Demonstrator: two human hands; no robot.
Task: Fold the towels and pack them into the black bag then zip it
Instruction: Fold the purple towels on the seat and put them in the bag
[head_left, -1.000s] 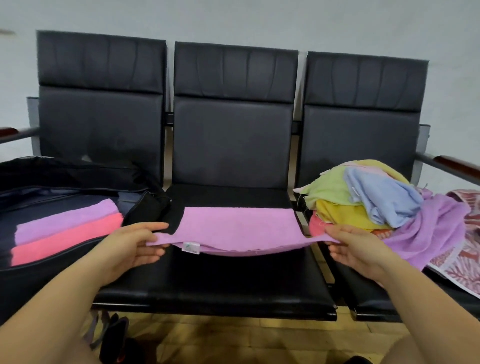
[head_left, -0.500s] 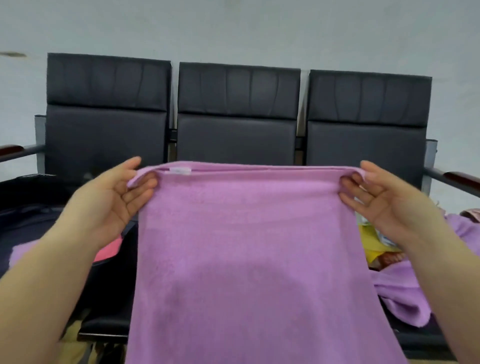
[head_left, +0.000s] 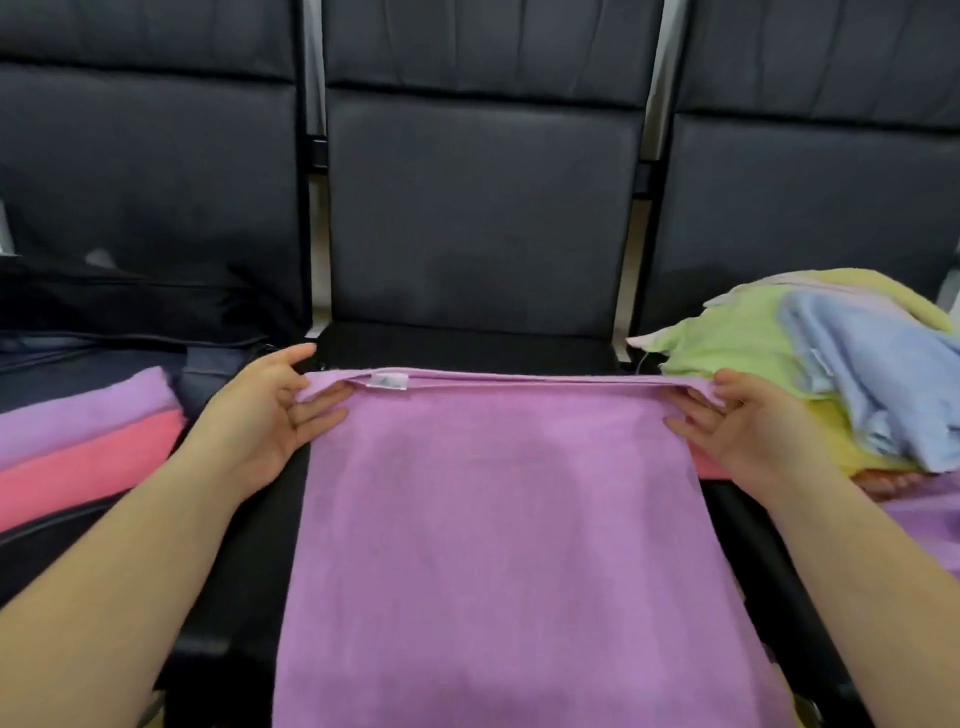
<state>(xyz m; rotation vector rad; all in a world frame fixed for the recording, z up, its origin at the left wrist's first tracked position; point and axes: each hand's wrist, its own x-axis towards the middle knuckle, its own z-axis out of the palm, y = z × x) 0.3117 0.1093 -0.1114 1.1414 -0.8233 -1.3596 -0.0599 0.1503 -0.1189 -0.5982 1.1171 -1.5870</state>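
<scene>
Black padded seat row (head_left: 478, 218) behind. Pink-purple terry towel (head_left: 498, 519), lifted half-second ago, now lowered; left hand (head_left: 270, 415), right hand (head_left: 737, 426) each pinch top corner. Black bag (head_left: 78, 322) left of left grip. Folding under way.

Towel (head_left: 498, 519) over middle seat (head_left: 467, 343), between bag and pile.
Bag (head_left: 104, 322) left holding folded towels (head_left: 78, 441); pile (head_left: 831, 374) right.

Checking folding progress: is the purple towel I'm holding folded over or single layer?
Folded over: the purple terry towel shows doubled edges along its top, pinched by the left hand and right hand.
</scene>
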